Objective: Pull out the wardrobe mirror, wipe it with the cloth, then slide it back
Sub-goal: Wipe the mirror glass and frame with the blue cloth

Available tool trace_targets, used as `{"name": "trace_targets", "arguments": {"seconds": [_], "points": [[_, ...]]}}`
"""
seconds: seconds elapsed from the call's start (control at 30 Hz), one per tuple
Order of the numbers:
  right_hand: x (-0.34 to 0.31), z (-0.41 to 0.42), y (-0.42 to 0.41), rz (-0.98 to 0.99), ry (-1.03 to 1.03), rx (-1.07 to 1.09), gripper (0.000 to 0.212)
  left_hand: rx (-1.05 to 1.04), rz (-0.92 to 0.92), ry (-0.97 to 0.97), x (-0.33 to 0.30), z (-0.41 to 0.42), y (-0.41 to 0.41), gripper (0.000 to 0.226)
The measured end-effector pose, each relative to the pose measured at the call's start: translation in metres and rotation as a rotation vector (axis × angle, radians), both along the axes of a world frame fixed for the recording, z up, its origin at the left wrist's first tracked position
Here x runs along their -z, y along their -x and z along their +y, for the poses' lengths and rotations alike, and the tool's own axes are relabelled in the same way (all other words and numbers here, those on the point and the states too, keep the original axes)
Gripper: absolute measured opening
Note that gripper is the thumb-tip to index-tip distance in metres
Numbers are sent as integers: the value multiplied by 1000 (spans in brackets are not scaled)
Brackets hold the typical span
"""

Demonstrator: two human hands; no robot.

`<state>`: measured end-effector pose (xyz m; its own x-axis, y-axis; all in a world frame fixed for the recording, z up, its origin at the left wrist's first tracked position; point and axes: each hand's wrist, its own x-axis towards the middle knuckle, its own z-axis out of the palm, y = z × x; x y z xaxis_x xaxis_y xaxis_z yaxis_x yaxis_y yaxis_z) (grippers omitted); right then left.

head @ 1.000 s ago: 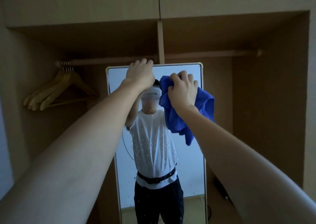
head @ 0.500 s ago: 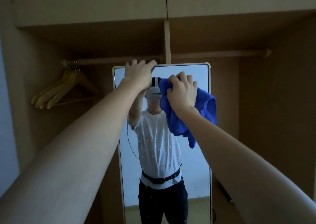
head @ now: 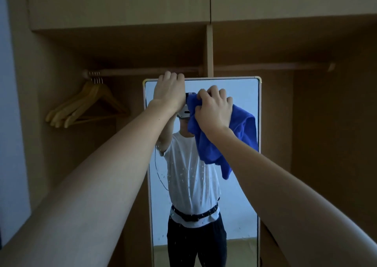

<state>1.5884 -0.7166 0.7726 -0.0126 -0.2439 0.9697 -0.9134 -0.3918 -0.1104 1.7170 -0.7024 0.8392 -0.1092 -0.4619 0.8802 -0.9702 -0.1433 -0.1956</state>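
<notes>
A tall mirror (head: 240,185) in a light frame stands pulled out in front of the open wardrobe, with water drops on its glass. My left hand (head: 170,92) grips the mirror's top edge near the left corner, fingers curled over the frame. My right hand (head: 214,109) holds a bunched blue cloth (head: 242,132) against the upper part of the glass. Most of the cloth hangs down below and to the right of that hand. The glass reflects a person in a white shirt.
Several wooden hangers (head: 85,105) hang at the left end of the clothes rail (head: 265,67). A vertical divider (head: 210,50) rises behind the mirror. Wardrobe side walls stand left and right. A dark cable lies on the wardrobe floor at lower right.
My left hand has slid a little to the left along the mirror's top edge. My right hand with the cloth has moved slightly up and left on the glass.
</notes>
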Motion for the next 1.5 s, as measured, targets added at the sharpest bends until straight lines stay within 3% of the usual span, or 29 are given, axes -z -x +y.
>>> {"name": "trace_targets", "arguments": {"seconds": [0.13,0.37,0.53,0.67,0.83,0.93,1.03,1.17,1.3,1.43,1.5], "points": [[16,12,-2,89,-111,-78,22,26,39,-86,-6,10,-2,53],[-34,12,-13,-24,-35,-72,23,94,173,-158,-10,21,-16,53],[7,10,-20,101,-32,-63,20,94,131,-205,-15,27,-22,63],[2,20,-17,98,-118,-141,19,84,108,-231,-19,34,-22,58],[-28,20,-26,-3,-15,-163,26,104,155,-230,-22,39,-34,36],[2,13,-33,52,-1,-90,26,90,123,-264,-23,42,-46,58],[40,11,-44,140,12,-83,22,105,149,-304,-20,45,-54,64],[11,18,-43,134,-31,-135,23,154,161,-314,-20,51,-50,66],[-22,18,-53,11,9,-142,24,163,121,-293,-25,45,-57,60],[4,14,-65,-6,27,-133,24,259,244,-273,-27,46,-63,42],[22,13,-67,63,35,-139,23,300,255,-286,-26,46,-67,46]]}}
